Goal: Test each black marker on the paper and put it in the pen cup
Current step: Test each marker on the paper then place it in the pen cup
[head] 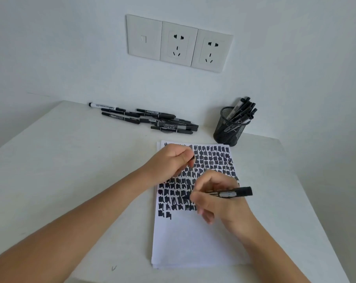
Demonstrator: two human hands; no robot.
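Over the paper, the right hand grips a marker lying left to right, tip leftward. The left hand curls round what seems its cap. The pen cup stands beyond, nearer the right hand.

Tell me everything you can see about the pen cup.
The pen cup is a round, see-through holder of black wire mesh. It stands upright on the far side of the white table, just beyond the paper's far right corner. Several black markers stand in it, leaning right and sticking out above its rim.
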